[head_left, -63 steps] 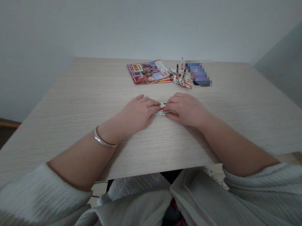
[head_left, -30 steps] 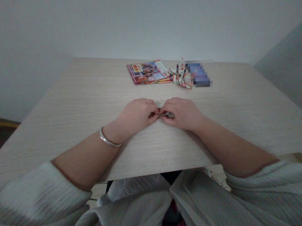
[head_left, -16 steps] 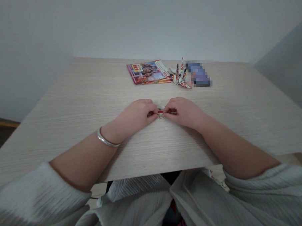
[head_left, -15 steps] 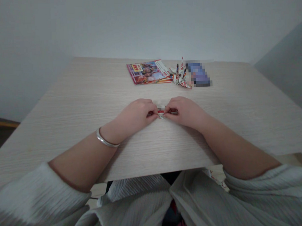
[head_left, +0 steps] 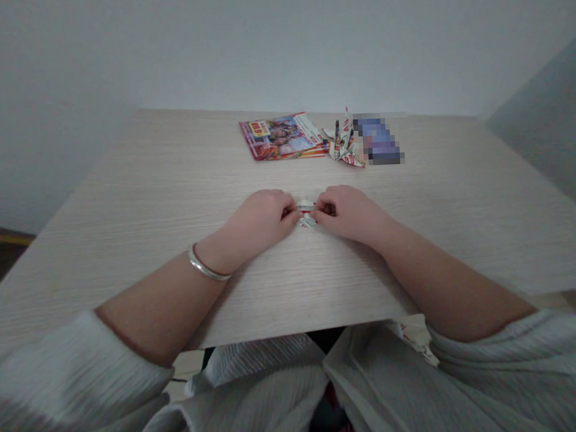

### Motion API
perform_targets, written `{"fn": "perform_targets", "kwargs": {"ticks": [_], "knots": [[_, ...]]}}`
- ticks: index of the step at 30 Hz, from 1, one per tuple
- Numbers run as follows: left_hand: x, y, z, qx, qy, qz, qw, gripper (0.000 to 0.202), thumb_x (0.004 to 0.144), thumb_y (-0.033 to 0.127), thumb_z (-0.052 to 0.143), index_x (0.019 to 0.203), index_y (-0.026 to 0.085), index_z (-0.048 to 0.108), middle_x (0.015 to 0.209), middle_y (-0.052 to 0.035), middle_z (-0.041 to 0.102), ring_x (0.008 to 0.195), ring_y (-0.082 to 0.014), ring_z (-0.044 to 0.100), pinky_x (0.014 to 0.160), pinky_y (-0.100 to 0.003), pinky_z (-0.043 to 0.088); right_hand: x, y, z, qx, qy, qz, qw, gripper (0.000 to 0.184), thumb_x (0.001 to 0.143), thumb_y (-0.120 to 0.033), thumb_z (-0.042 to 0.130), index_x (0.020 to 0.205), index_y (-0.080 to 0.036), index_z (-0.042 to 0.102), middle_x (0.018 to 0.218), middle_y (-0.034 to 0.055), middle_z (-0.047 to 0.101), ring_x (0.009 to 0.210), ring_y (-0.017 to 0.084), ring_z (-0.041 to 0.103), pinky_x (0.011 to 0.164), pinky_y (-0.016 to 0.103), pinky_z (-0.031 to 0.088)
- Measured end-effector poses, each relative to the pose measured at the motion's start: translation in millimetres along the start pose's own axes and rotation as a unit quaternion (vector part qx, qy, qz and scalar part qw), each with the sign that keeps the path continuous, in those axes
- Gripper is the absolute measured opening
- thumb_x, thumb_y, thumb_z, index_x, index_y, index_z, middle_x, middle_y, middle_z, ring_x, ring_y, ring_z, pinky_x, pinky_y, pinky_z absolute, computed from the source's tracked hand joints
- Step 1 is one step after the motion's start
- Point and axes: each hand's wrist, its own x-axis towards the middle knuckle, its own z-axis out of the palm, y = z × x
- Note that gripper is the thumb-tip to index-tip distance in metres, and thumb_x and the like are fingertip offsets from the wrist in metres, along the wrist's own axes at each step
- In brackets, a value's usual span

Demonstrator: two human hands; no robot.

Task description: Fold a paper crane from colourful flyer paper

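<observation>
Between my two hands, a small piece of folded printed paper (head_left: 306, 220), pale with a red strip, lies at the middle of the table. My left hand (head_left: 269, 212) pinches its left side between thumb and fingers. On the opposite side, my right hand (head_left: 347, 210) grips the paper the same way. The fingertips cover both ends of the paper, so its full shape is hidden. A silver bangle (head_left: 207, 265) sits on my left wrist.
Beyond my hands, a stack of colourful leaflets (head_left: 279, 137) lies on the pale wooden table (head_left: 139, 203). Beside it stands a folded paper figure (head_left: 343, 145) of printed paper. A blurred-out blue rectangular item (head_left: 380, 139) lies to its right. The wall (head_left: 280, 44) borders the far edge.
My fingers have shifted slightly on the folded paper, and a little more of its near part shows between them. The things at the back have not been moved.
</observation>
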Motion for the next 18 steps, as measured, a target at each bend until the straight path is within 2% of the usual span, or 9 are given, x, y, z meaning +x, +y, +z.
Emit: {"fn": "perform_targets", "kwargs": {"ticks": [8, 13, 18], "knots": [[-1.1, 4.0, -3.8, 0.017, -0.007, -0.027, 0.999, 0.029, 0.097, 0.032, 0.054, 0.086, 0.013, 0.073, 0.078, -0.008, 0.069, 0.071, -0.0205, 0.06, 0.065, -0.032, 0.037, 0.8, -7.8, -4.8, -0.019, -0.011, 0.091, 0.996, 0.027, 0.09, -0.043, 0.066, 0.079, -0.02, 0.077, 0.083, 0.0056, 0.077, 0.072, 0.019, 0.062, 0.063, 0.032, 0.034], [-0.2, 1.7, -1.5, -0.004, -0.001, -0.017, 1.0, 0.027, 0.095, 0.031, 0.055, 0.082, 0.014, 0.071, 0.073, -0.0062, 0.067, 0.065, -0.0179, 0.055, 0.062, -0.031, 0.035, 1.4, -7.9, -4.7, -0.027, -0.011, 0.086, 0.996, 0.026, 0.089, -0.043, 0.067, 0.078, -0.021, 0.077, 0.085, 0.0055, 0.078, 0.075, 0.019, 0.063, 0.064, 0.032, 0.033], [0.9, 2.3, 1.7, 0.002, 0.0, -0.012, 1.0, 0.025, 0.095, 0.028, 0.055, 0.081, 0.013, 0.07, 0.074, -0.0069, 0.067, 0.069, -0.0192, 0.057, 0.065, -0.032, 0.038, 1.8, -8.8, -4.8, -0.034, -0.015, 0.084, 0.996, 0.026, 0.09, -0.042, 0.066, 0.079, -0.021, 0.077, 0.086, 0.0048, 0.078, 0.077, 0.019, 0.063, 0.063, 0.032, 0.031]]}}
